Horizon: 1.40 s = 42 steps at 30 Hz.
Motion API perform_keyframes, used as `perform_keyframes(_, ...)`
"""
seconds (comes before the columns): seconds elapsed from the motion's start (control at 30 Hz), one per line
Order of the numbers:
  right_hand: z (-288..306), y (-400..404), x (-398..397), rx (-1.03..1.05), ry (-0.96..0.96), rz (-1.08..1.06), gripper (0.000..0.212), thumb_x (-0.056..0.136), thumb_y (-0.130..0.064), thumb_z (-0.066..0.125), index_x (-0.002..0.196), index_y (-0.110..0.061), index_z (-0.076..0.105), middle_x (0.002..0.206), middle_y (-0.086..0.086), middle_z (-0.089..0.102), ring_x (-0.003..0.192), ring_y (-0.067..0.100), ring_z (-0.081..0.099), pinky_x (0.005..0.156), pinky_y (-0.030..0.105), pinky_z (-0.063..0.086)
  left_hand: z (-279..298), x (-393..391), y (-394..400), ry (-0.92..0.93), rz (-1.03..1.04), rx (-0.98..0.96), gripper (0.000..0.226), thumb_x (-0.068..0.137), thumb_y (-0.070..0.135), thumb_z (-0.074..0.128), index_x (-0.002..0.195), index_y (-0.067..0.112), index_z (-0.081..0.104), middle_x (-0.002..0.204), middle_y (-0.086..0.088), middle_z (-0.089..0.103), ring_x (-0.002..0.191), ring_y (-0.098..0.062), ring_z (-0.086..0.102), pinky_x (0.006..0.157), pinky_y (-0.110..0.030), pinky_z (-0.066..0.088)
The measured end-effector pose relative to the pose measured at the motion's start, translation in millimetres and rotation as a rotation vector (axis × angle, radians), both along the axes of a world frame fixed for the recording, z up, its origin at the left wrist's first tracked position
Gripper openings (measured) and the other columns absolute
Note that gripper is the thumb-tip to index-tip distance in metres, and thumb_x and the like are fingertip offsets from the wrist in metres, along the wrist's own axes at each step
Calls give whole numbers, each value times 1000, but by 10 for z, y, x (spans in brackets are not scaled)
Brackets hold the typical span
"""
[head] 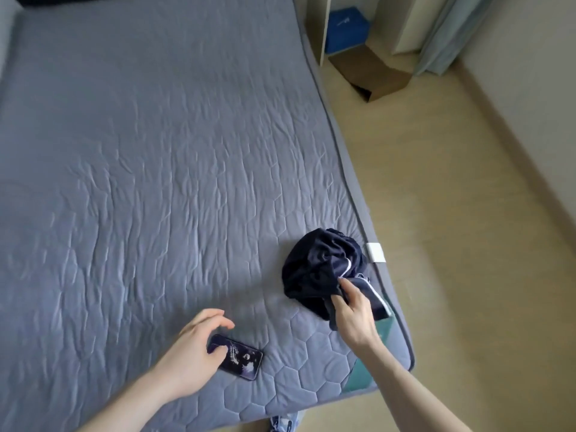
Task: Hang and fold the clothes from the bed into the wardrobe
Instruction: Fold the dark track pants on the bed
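Observation:
A crumpled dark navy garment with thin white piping lies near the bed's right edge. My right hand pinches a fold of it at its near side. My left hand hovers with spread fingers over a dark phone lying flat on the mattress, the thumb touching or just above its left end. The bed is covered by a blue-grey quilted pad and holds no other clothes in view.
Pale wood floor runs along the bed's right side. A brown cardboard box sits on the floor by an open white shelf unit holding a blue box. A pale curtain hangs at the far right.

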State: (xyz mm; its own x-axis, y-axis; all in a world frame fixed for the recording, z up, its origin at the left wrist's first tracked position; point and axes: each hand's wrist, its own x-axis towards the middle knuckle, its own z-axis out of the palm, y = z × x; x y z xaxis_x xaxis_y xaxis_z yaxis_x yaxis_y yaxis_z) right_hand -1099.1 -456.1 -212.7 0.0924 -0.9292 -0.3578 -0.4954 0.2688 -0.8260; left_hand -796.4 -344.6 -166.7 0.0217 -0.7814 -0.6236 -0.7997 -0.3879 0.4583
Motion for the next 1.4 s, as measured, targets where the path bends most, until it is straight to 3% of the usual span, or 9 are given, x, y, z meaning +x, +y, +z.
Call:
perform_keyframes(0.13, 1453, -42, 415, -107, -195, 34, 20, 95, -23, 47, 94, -23, 67, 86, -4, 70, 80, 19, 63, 73, 33, 51, 671, -17, 63, 38, 20, -26, 35, 95, 27, 64, 121, 46, 52, 140, 21, 45, 117, -2, 55, 100, -21, 40)
perform_keyframes(0.27, 2650, -108, 889, -211, -330, 61, 25, 97, -14, 47, 75, -13, 36, 70, -7, 35, 67, 10, 33, 62, 26, 31, 1299, 0, 146, 123, 57, -42, 50, 90, 33, 70, 134, 42, 49, 141, 16, 48, 118, -3, 58, 96, -21, 43)
perform_keyframes(0.47, 4031, 187, 1961, -334, -284, 329, 30, 101, -17, 46, 73, -28, 42, 69, -13, 37, 68, 6, 36, 64, 24, 34, 2319, 376, 459, 303, 142, -31, 128, 45, 84, 83, 153, 32, 36, 149, 19, 40, 139, -6, 44, 112, -28, 38)
perform_keyframes(0.63, 4534, 581, 3145, -292, -320, 515, 22, 106, -18, 52, 91, -26, 65, 76, -22, 60, 79, 0, 55, 79, 21, 44, 2911, 1191, 763, 892, 410, -384, 44, 92, 46, 75, 134, 37, 65, 139, 14, 65, 134, -10, 57, 111, -31, 44)
perform_keyframes(0.87, 4220, 675, 4579, -75, -247, 408, 29, 105, -24, 54, 82, -9, 61, 70, 1, 51, 68, 19, 48, 61, 32, 42, 3068, 3069, 1405, 779, 1194, -653, 25, 86, 40, 76, 103, 22, 81, 108, -8, 79, 101, -28, 76, 76, -37, 61)
perform_keyframes(1.0, 3876, 764, 5450, 177, -331, 368, 25, 106, -22, 54, 117, -8, 71, 101, 9, 67, 86, 22, 65, 71, 34, 63, 3120, 3875, 1515, 703, 1321, -637, 39, 86, 53, 73, 105, 19, 75, 94, 4, 80, 87, -12, 77, 58, -20, 57)
perform_keyframes(1.17, 3401, 631, 5965, 226, -368, 332, 47, 105, -17, 53, 151, -16, 47, 139, 3, 58, 105, 26, 70, 85, 40, 63, 2857, 4501, 1193, 663, 1399, -421, 52, 90, 58, 68, 123, 19, 70, 113, -7, 77, 103, -28, 75, 95, -45, 58)
perform_keyframes(1.3, 2559, 534, 5633, 132, 18, 483, 53, 101, -20, 58, 153, -20, 45, 154, -2, 48, 97, 22, 71, 86, 42, 63, 2614, 4772, 654, 715, 1472, -359, 42, 95, 50, 69, 119, 15, 67, 97, -6, 79, 83, -23, 78, 68, -33, 63)
perform_keyframes(1.4, 1724, 566, 5209, 188, 218, 572, 56, 100, -20, 60, 153, -21, 43, 154, -1, 47, 90, 23, 68, 83, 41, 61, 2300, 4891, 197, 778, 1446, -418, 46, 97, 43, 69, 131, 12, 63, 122, -9, 73, 104, -25, 73, 89, -39, 62)
